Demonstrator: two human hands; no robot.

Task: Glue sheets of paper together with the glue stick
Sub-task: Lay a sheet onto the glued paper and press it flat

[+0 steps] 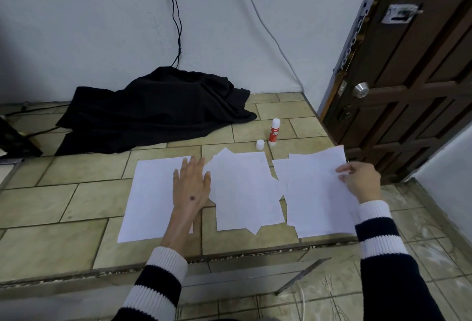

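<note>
Three groups of white paper lie on a tiled ledge. A single sheet [150, 198] lies at the left, and my left hand [191, 185] rests flat on its right part, fingers spread. A messy pile of sheets [245, 193] sits in the middle. My right hand [360, 180] pinches the right edge of the top sheet of the right stack [316, 193]. Behind the papers a red and white glue stick [274, 132] stands upright, uncapped. Its white cap [260, 144] stands just to its left.
A crumpled black cloth [158, 109] lies at the back of the ledge, with cables running down the wall into it. A brown wooden door [408, 65] stands at the right. The ledge's front edge [229, 251] drops to a lower tiled floor.
</note>
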